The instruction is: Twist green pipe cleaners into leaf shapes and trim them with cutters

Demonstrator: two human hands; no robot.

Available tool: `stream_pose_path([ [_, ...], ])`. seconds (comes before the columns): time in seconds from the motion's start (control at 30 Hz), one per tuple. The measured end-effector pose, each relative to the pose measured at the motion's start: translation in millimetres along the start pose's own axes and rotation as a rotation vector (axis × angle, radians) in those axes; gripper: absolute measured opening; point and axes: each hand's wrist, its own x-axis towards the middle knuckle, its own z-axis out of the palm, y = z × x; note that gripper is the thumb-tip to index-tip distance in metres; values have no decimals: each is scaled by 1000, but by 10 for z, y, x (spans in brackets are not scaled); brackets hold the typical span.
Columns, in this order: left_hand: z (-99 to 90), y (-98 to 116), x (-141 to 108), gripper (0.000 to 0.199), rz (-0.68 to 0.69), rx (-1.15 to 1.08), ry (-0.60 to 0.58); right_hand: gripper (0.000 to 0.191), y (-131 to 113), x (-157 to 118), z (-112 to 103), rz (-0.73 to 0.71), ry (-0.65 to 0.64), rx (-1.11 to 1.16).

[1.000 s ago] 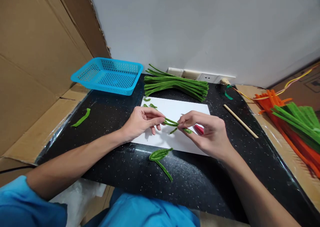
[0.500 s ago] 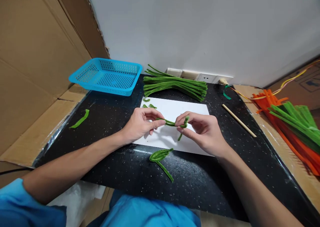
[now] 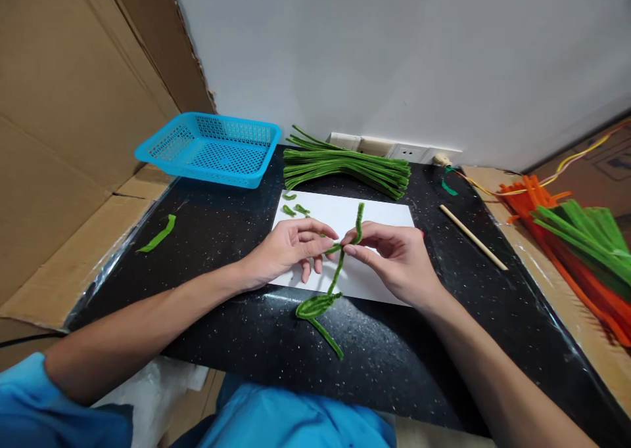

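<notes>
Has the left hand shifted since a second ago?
Yes: judged against the wall sockets, the left hand has shifted slightly rightward and a little toward the person.

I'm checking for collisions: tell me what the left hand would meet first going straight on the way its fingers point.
Past the green pipe cleaner at its fingers, probably the right hand, just opposite; depth is unclear.

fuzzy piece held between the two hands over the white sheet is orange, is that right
Not orange: the head view shows that the fuzzy piece held between the left hand and right hand over the white sheet is green.
</notes>
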Motion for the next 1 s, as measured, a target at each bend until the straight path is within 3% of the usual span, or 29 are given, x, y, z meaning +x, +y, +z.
stream_pose_path([
  [0.27,-34,14,-60,35,-167,175,-128,15,-29,-33,84,-51,-40,-19],
  [0.6,-8,-59,-68,36,-135,30,-26,16,-44,-33,154,59,-14,166],
  [0.77,13,-20,-96,29,-5,119,7,11,-54,-22,140,64,-34,229],
  [0.9,17,52,-115,17,198,355,57,19,-45,-13,161,150,-32,332],
  [1.0,22,80,-124,13,274,465,48,27,-20,-11,181,204,-29,395],
])
